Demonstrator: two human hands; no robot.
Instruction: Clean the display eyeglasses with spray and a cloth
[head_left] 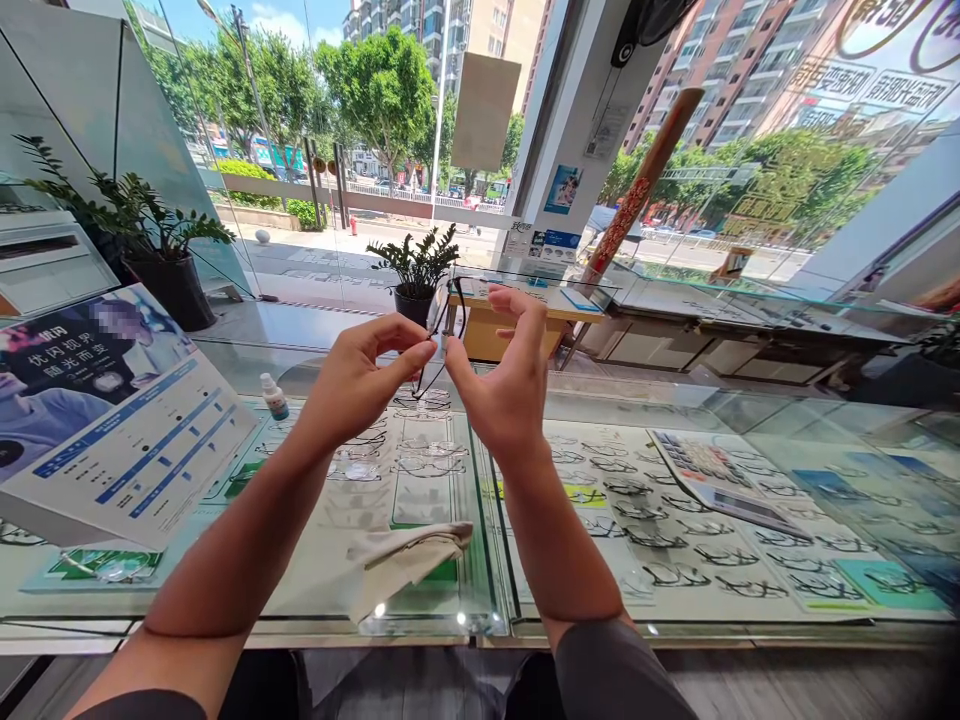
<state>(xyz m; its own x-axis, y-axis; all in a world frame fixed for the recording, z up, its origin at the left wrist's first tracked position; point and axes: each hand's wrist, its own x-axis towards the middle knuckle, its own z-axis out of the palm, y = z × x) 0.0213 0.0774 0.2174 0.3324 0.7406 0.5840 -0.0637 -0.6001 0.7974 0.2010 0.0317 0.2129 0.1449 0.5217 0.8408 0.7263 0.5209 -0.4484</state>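
My left hand (367, 378) pinches a thin dark-rimmed pair of glasses (463, 312) between thumb and fingers. The glasses are held up above the counter, turned roughly edge-on, with one dark temple hanging below the hand. Close on their right side is my right hand (511, 390), its fingers spread away from the thumb. The right thumb tip lies at the lower rim; whether it touches, I cannot tell. Beneath both hands, a crumpled beige cloth (412, 560) rests on the glass counter (307, 590). A small white-capped bottle (274, 398) stands left of my left forearm.
Rows of glasses (679, 575) lie inside the glass case. A calculator (720, 485) is on the right counter, and a large printed display card (127, 430) stands at left. Potted plants (415, 275) and another counter (690, 345) are farther back, before the windows.
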